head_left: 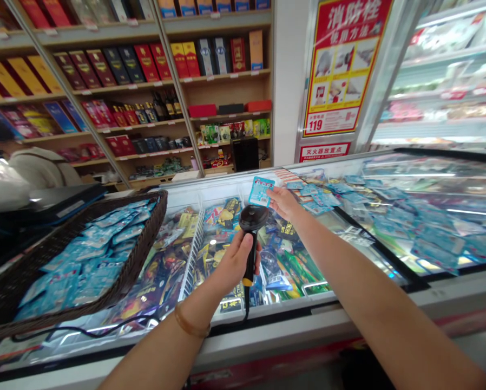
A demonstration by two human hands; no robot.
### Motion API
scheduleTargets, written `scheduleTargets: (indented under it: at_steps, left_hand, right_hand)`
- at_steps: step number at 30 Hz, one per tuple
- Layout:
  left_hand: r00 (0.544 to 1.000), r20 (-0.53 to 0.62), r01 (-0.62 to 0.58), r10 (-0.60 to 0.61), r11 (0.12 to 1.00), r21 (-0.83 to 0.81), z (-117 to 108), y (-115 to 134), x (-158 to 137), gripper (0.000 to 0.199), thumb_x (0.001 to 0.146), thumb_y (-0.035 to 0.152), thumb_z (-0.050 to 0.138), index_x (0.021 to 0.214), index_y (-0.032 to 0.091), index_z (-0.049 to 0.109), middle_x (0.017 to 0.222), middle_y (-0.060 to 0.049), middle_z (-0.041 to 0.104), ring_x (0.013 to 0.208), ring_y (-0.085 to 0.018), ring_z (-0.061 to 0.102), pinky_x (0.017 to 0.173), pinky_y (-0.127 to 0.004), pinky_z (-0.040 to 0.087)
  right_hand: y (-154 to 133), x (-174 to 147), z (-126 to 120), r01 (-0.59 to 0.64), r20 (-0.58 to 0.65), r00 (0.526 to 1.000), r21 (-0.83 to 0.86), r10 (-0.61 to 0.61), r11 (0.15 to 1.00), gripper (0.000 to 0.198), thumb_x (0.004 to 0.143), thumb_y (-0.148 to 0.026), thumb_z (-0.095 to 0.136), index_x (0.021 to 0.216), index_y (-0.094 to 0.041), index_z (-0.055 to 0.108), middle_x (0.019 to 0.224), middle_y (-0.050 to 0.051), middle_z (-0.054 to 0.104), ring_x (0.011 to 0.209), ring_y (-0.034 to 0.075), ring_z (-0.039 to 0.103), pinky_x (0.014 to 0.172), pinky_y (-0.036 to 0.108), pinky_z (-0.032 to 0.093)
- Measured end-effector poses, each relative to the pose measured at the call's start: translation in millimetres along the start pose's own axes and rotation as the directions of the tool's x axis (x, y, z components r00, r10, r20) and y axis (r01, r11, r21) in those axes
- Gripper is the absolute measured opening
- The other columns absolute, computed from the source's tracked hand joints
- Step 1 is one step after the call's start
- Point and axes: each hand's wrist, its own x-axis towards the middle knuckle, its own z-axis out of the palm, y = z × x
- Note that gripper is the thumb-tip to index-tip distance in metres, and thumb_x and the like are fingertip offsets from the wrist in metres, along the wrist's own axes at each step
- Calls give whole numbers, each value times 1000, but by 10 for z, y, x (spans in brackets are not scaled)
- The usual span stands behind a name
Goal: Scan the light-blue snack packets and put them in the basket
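Note:
My left hand [235, 259] is wrapped round the handle of a black barcode scanner [254, 218], held upright over the freezer. Between the thumb and fingers of my right hand [284, 202] is a small light-blue packet [260, 190], just beyond the scanner's head. A printed label with a barcode shows on the packet's near face. To the left, a dark wicker basket [158, 216] holds several similar blue packets [100, 244]. More blue packets [425, 222] lie scattered over the glass on the right.
Beneath my hands is a chest freezer [283, 325] with bagged goods under its glass and a white wire divider [192, 252]. The scanner's black cable [84, 329] runs along the front left. Shelves of boxes [145, 86] stand behind. A person [40, 162] is at the far left.

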Motion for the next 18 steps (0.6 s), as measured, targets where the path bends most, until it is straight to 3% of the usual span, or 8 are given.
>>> scheduleTargets:
  at_steps: [18]
  left_hand:
    - [998, 56, -29, 27, 999, 23, 14, 25, -16, 63, 80, 82, 65, 96, 22, 52, 71, 3, 60, 47, -11, 53, 46, -26, 44]
  right_hand:
    - [-1, -14, 2, -5, -46, 999, -79, 1, 997, 28, 79, -41, 89, 92, -20, 77, 82, 5, 80, 96, 25, 80, 93, 38, 62]
